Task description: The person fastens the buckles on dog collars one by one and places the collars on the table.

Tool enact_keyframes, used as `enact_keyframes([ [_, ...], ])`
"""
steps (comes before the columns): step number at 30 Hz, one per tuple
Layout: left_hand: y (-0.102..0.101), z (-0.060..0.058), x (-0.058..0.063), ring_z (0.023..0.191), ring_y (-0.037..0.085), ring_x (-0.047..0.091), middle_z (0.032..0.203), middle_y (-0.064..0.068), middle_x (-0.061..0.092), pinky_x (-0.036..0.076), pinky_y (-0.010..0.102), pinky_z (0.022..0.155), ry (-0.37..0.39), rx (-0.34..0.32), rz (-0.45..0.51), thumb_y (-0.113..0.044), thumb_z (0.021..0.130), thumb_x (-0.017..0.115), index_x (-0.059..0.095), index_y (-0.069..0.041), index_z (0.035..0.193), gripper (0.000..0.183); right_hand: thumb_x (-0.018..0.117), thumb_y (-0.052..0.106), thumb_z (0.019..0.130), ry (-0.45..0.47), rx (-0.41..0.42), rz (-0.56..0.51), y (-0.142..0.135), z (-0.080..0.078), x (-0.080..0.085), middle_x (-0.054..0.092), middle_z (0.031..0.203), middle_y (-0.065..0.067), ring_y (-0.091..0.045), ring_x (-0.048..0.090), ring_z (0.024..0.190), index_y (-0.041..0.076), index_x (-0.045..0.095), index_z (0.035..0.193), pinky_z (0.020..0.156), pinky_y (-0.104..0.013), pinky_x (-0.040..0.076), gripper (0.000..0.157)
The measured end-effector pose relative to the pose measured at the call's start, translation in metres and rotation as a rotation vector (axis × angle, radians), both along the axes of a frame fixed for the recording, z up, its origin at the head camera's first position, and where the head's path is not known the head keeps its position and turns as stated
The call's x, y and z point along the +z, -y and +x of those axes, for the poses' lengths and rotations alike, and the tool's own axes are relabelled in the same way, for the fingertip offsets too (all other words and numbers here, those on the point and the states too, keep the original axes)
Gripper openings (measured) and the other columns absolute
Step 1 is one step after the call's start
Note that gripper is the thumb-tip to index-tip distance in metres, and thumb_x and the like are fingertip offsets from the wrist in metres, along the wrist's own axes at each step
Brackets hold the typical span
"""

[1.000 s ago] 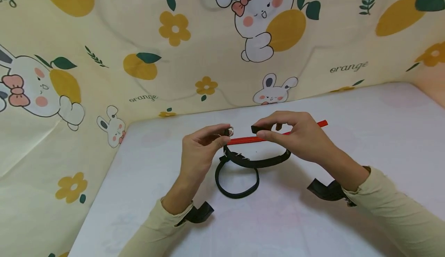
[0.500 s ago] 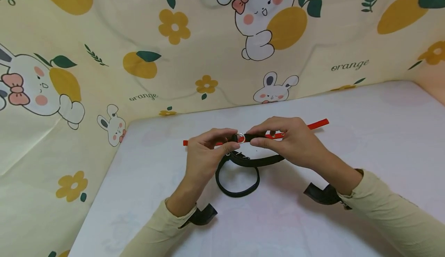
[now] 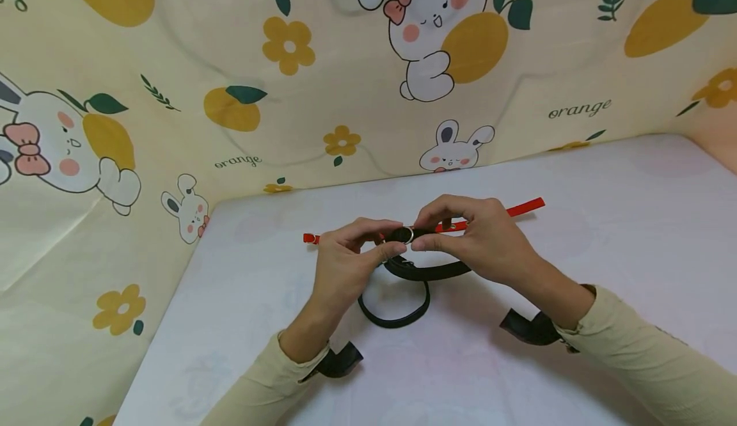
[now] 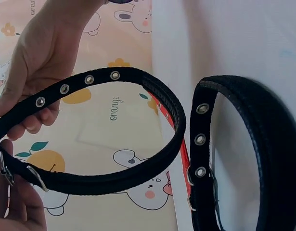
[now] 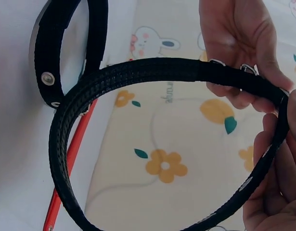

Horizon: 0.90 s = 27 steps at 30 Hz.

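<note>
Between my hands hangs a black buckled collar point(image 4: 114, 183) with metal eyelets, bent into a loop. My left hand point(image 3: 348, 260) pinches its buckle end, near a silver ring point(image 3: 408, 235). My right hand point(image 3: 486, 240) pinches the eyelet end between thumb and fingers, right at that ring in the head view. In the left wrist view the buckle point(image 4: 6, 169) shows beside the left fingers, and the ends meet at the fingertips. I cannot tell whether the strap end passes through the buckle.
Below the hands, a second black collar point(image 3: 394, 322) lies on the white table point(image 3: 460, 375) as a closed ring. Behind the hands a red eyeleted strap point(image 3: 526, 207) is stretched flat. A printed cloth point(image 3: 374, 106) with rabbits and oranges rises at the back and left.
My two hands have come together, bringing the eyelet end up against the ring and buckle end. More of the red strap's left end now shows.
</note>
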<state>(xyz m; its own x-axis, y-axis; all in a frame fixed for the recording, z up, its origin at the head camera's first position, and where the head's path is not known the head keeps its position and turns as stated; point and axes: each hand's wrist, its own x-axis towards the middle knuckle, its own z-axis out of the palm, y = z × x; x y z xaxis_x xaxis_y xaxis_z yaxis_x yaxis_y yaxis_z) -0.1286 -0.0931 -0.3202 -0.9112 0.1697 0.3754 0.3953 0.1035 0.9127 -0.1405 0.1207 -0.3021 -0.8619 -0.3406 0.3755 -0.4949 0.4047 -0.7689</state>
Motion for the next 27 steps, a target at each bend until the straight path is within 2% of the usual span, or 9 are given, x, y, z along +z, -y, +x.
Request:
enact_keyframes([
  [5, 0.000, 0.000, 0.000, 0.085, 0.018, 0.059, 0.093, 0.017, 0.073, 0.049, 0.023, 0.078, 0.003, -0.008, 0.006, 0.000, 0.078, 0.081, 0.076, -0.002, 0.102, 0.024, 0.087, 0.029, 0.076, -0.001, -0.009, -0.006, 0.002, 0.000, 0.000, 0.070, 0.087, 0.019, -0.005, 0.062, 0.086, 0.031, 0.071, 0.089, 0.074, -0.024, 0.050, 0.020],
  [10, 0.003, 0.000, 0.001, 0.087, 0.018, 0.060, 0.096, 0.015, 0.073, 0.050, 0.026, 0.079, -0.013, -0.010, 0.011, -0.002, 0.080, 0.080, 0.076, -0.003, 0.102, 0.023, 0.087, 0.029, 0.076, -0.029, 0.026, 0.015, 0.002, -0.002, -0.001, 0.071, 0.090, 0.017, -0.004, 0.063, 0.086, 0.028, 0.072, 0.093, 0.077, -0.025, 0.052, 0.023],
  [14, 0.008, -0.001, 0.004, 0.087, 0.017, 0.064, 0.098, 0.010, 0.075, 0.051, 0.025, 0.078, -0.004, 0.021, 0.037, -0.003, 0.081, 0.079, 0.076, -0.003, 0.105, 0.024, 0.085, 0.030, 0.078, -0.043, 0.042, 0.076, -0.001, -0.005, -0.002, 0.072, 0.093, 0.014, -0.001, 0.064, 0.087, 0.026, 0.072, 0.101, 0.080, -0.029, 0.052, 0.026],
  [18, 0.012, -0.002, 0.009, 0.086, 0.016, 0.067, 0.098, 0.002, 0.075, 0.052, 0.023, 0.073, 0.025, 0.065, 0.070, -0.003, 0.082, 0.079, 0.075, -0.002, 0.106, 0.024, 0.081, 0.032, 0.083, -0.022, 0.007, 0.119, -0.007, -0.008, -0.001, 0.071, 0.091, 0.015, 0.000, 0.062, 0.088, 0.031, 0.073, 0.105, 0.079, -0.030, 0.048, 0.023],
  [22, 0.015, -0.004, 0.012, 0.087, 0.017, 0.067, 0.098, -0.001, 0.075, 0.055, 0.023, 0.074, 0.049, 0.091, 0.096, -0.003, 0.083, 0.078, 0.075, -0.001, 0.107, 0.025, 0.080, 0.029, 0.085, -0.022, -0.009, 0.094, -0.011, -0.011, -0.001, 0.070, 0.091, 0.017, -0.002, 0.061, 0.088, 0.034, 0.073, 0.105, 0.079, -0.026, 0.048, 0.022],
  [27, 0.016, -0.005, 0.012, 0.088, 0.019, 0.067, 0.099, 0.002, 0.075, 0.056, 0.024, 0.076, 0.057, 0.097, 0.097, -0.003, 0.083, 0.078, 0.075, -0.002, 0.108, 0.025, 0.080, 0.026, 0.085, -0.042, 0.004, 0.044, -0.012, -0.012, -0.002, 0.070, 0.091, 0.017, -0.003, 0.061, 0.087, 0.033, 0.074, 0.105, 0.077, -0.023, 0.047, 0.022],
])
